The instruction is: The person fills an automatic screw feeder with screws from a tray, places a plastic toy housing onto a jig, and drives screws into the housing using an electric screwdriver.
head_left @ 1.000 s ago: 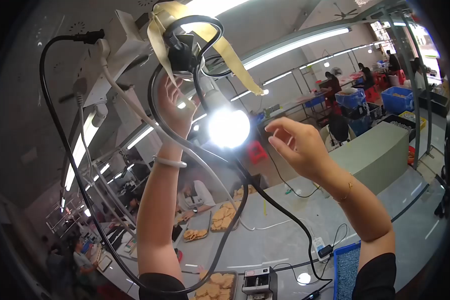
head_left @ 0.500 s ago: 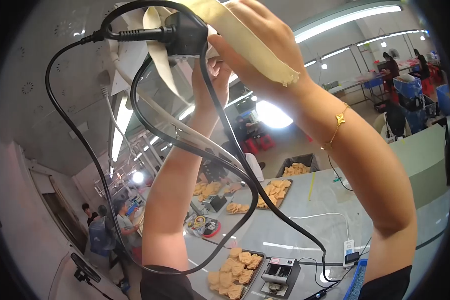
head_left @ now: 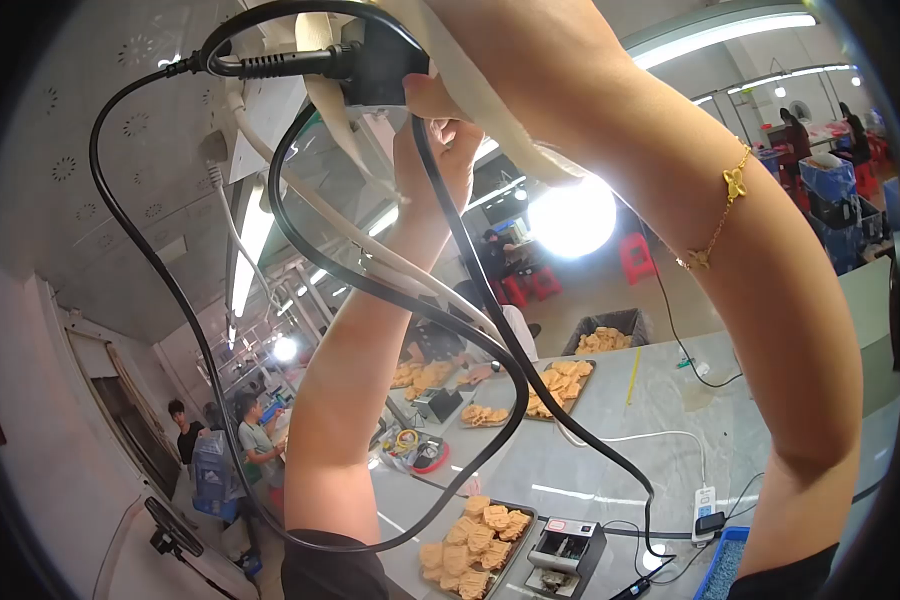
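Toward 12 o'clock, a black plug [head_left: 382, 68] sits just beside the left hand [head_left: 436, 165], whose fingers are curled; I cannot tell whether they grip anything. The right hand's [head_left: 515, 60] thumb meets the plug's 4 o'clock corner, its other fingers hidden, grasp unclear. A lit bulb [head_left: 572, 217] glows at 2 o'clock above the desk [head_left: 570, 462].

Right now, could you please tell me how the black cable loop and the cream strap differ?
The black cable loop is dark and rounded; the cream strap is pale and flat. The loop sweeps far down, while the strap ends near the lit bulb in view. Both are narrow.
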A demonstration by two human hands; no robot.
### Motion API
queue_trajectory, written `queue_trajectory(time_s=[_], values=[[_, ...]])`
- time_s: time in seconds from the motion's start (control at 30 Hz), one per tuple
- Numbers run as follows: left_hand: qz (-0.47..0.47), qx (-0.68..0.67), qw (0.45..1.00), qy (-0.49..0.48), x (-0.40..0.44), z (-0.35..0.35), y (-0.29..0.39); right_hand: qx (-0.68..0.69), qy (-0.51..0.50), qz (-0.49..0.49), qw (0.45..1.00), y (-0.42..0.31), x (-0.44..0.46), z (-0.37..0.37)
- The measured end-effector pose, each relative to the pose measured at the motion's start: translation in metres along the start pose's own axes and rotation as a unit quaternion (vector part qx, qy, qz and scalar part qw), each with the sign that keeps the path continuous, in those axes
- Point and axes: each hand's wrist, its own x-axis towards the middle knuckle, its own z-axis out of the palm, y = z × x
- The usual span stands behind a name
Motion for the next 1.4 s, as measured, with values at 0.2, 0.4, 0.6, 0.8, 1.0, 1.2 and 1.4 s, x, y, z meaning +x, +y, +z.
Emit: queue_trajectory(time_s=[0.2, 0.4, 0.6, 0.8, 1.0, 1.2, 1.4], values=[[0.041, -0.06, 0.997, -0.003, 0.0, -0.001, -0.004, -0.03, -0.074, 0.004, 0.997, -0.009, 0.009, -0.01], [-0.047, -0.056, 0.997, -0.023, 0.001, -0.001, 0.015, 0.076, 0.075, -0.022, 0.994, 0.002, -0.007, -0.005], [-0.1, -0.063, 0.992, -0.05, 0.002, -0.005, 0.014, 0.102, 0.13, 0.014, 0.986, 0.03, -0.046, 0.001], [-0.068, -0.079, 0.991, -0.083, 0.002, -0.007, 0.004, 0.128, 0.128, 0.054, 0.982, 0.018, -0.116, -0.012], [-0.154, -0.046, 0.969, -0.186, -0.076, -0.04, 0.01, 0.163, -0.067, 0.215, 0.961, -0.013, -0.265, -0.071], [-0.316, 0.023, 0.906, -0.28, -0.26, -0.1, 0.058, 0.016, 0.043, 0.579, 0.814, -0.089, -0.486, -0.19], [-0.28, 0.049, 0.905, -0.317, -0.429, -0.12, 0.11, -0.04, -0.28, 0.825, 0.49, -0.285, -0.613, -0.196]])
